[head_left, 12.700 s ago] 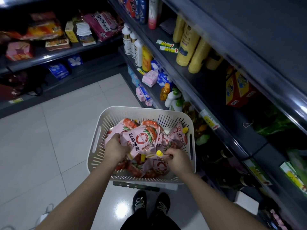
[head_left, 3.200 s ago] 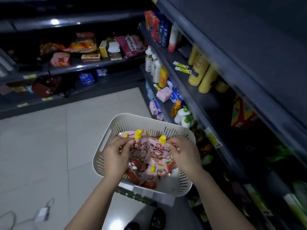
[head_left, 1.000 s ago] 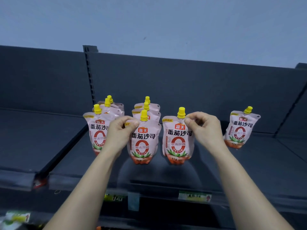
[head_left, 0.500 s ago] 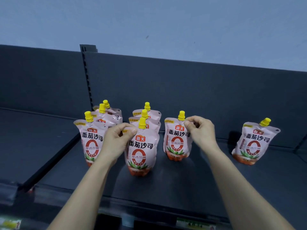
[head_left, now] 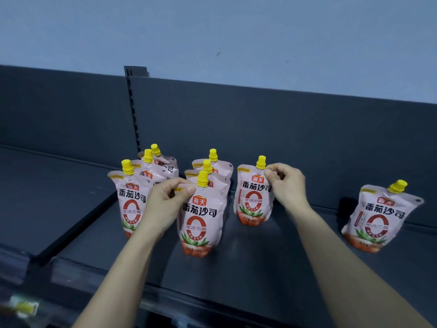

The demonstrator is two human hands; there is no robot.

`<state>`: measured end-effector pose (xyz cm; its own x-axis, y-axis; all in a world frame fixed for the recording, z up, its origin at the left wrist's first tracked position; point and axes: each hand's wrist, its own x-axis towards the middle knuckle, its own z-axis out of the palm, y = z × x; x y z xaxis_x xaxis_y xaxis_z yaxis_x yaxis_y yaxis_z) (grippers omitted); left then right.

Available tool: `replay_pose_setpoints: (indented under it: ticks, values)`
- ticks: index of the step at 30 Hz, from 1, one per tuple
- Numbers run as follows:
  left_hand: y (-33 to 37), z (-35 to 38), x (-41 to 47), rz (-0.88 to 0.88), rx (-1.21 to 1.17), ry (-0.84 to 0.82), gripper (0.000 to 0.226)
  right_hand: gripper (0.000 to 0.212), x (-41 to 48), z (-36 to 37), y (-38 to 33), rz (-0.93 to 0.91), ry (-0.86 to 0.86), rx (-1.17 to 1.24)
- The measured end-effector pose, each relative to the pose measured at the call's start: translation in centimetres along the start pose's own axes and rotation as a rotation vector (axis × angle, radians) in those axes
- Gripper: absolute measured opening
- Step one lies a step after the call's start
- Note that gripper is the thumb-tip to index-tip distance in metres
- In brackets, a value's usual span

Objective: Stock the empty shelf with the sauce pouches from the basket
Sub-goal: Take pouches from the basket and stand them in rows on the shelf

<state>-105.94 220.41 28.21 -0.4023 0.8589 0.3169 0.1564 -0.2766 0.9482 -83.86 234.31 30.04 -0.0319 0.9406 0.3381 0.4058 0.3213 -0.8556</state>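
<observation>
Step in hand: two sauce pouches being stood upright on the shelf (head_left: 260,275).

The left hand (head_left: 165,204) pinches the top left corner of the front middle pouch (head_left: 201,221) between thumb and fingertips. The right hand (head_left: 287,183) pinches the top right corner of the third-row pouch (head_left: 251,200), just beside its yellow cap. Both pouches appear to rest on their bases. The front middle pouch stands nearer the shelf's front edge, and the third-row pouch sits further back toward the back panel (head_left: 283,126).

Recommendation: these are soft, bottom-heavy packs. Each base should be settled flat before the pinch is eased off, one hand at a time, with a watch for tipping. Labels should face the front edge. The third-row pouch would look better drawn forward into line with its neighbours.

Containers: the left row (head_left: 128,202) holds three pouches, one behind another. The middle row also holds three, closely packed. The third row holds one. A lone pouch (head_left: 380,216) leans sideways, well apart toward the shelf's right end, and wants straightening. All visible caps are fitted and no leakage is seen. The basket is out of sight, so its remaining stock cannot be assessed
</observation>
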Motion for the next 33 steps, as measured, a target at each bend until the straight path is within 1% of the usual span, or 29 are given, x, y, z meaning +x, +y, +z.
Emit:
replay_pose_setpoints:
  ticks: [2, 6, 10, 11, 14, 16, 18, 20, 23, 25, 28, 31, 33]
  values:
    - [0.0, 0.0, -0.1, 0.007, -0.006, 0.011, 0.010, 0.008, 0.0, -0.2, 0.1, -0.006, 0.002, -0.005]
    - [0.3, 0.2, -0.5, 0.025, -0.020, 0.041, 0.021, 0.009, -0.1, -0.4, 0.0, -0.020, -0.013, -0.019]
    - [0.4, 0.4, -0.8, 0.096, 0.123, 0.081, 0.023, 0.009, -0.5, -0.4, -0.1, -0.051, -0.033, -0.110]
    - [0.4, 0.3, -0.9, 0.133, 0.184, 0.098, 0.023, 0.013, -0.5, -0.4, -0.2, -0.072, -0.039, -0.147]
    - [0.7, 0.3, -1.4, 0.232, 0.362, 0.146, 0.028, 0.038, -0.8, -0.4, -0.6, -0.136, -0.043, -0.295]
    - [1.1, 0.4, -1.9, 0.286, 0.461, 0.187, 0.033, 0.050, -1.2, -0.5, -1.0, -0.191, -0.023, -0.362]
    - [1.4, 0.3, -2.5, 0.336, 0.560, 0.212, 0.035, 0.056, -2.0, -0.7, -1.6, -0.258, 0.014, -0.395]
    - [1.7, 0.0, -3.3, 0.350, 0.658, 0.225, 0.038, 0.058, -2.9, -0.8, -2.6, -0.343, 0.063, -0.392]
    - [2.4, -0.9, -5.3, 0.327, 0.788, 0.266, 0.039, 0.054, -5.1, -0.6, -4.7, -0.493, 0.080, -0.330]
    - [2.7, -2.0, -7.0, 0.296, 0.915, 0.288, 0.037, 0.050, -6.9, -0.2, -6.3, -0.592, 0.057, -0.292]
    - [3.2, -4.9, -9.9, 0.194, 1.137, 0.310, 0.040, 0.047, -10.1, 1.4, -8.6, -0.730, -0.060, -0.272]
    - [3.8, -8.2, -13.5, 0.026, 1.350, 0.325, 0.047, 0.046, -13.9, 4.0, -10.5, -0.846, -0.210, -0.265]
    - [4.1, -10.5, -16.0, -0.089, 1.446, 0.337, 0.049, 0.046, -16.5, 6.1, -11.4, -0.903, -0.321, -0.260]
